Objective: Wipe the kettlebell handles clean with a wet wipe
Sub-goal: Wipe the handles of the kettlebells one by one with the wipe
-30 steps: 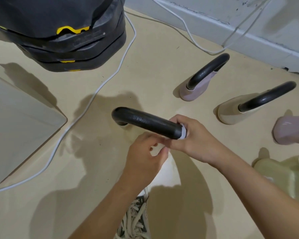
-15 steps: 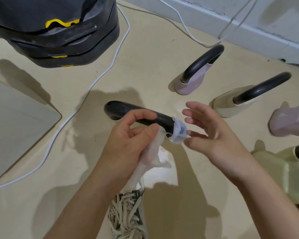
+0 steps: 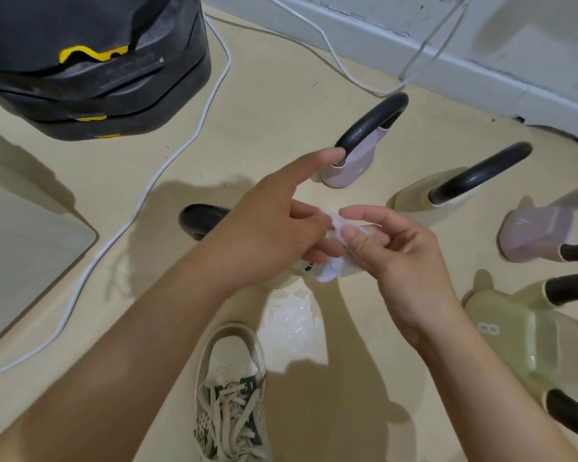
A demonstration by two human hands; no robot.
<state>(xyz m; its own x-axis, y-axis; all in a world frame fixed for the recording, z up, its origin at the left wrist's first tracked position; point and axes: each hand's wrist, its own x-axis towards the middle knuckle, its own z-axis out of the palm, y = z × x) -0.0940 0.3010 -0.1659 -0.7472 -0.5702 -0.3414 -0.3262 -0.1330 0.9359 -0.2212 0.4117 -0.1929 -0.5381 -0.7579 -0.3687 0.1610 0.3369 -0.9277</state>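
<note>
Now the wipe (image 3: 329,274) looks lifted off the handle (image 3: 197,219).
The left hand (image 3: 274,235) and right hand (image 3: 394,251) both pinch it in the middle of the frame; the handle pokes out just left of them. Pull too hard and the thin wipe may rip, or slip down to the floor (image 3: 281,78).
</note>
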